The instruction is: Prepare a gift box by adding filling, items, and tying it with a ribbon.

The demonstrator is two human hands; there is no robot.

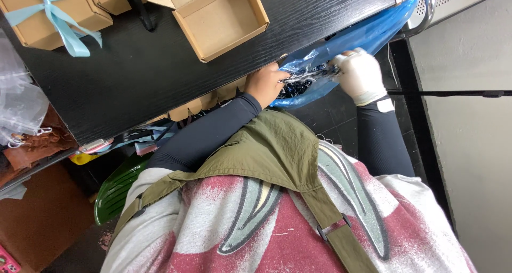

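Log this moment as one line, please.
left hand: bare, in blue plastic bag | right hand: white glove, on bag | open cardboard box on black table

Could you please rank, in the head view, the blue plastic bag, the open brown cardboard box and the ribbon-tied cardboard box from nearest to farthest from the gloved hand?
1. Blue plastic bag: touching the white-gloved hand.
2. Open brown cardboard box: mid-table.
3. Ribbon-tied cardboard box: far table corner.

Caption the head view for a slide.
Left hand and gloved right hand dig into a blue plastic bag beside a black table.
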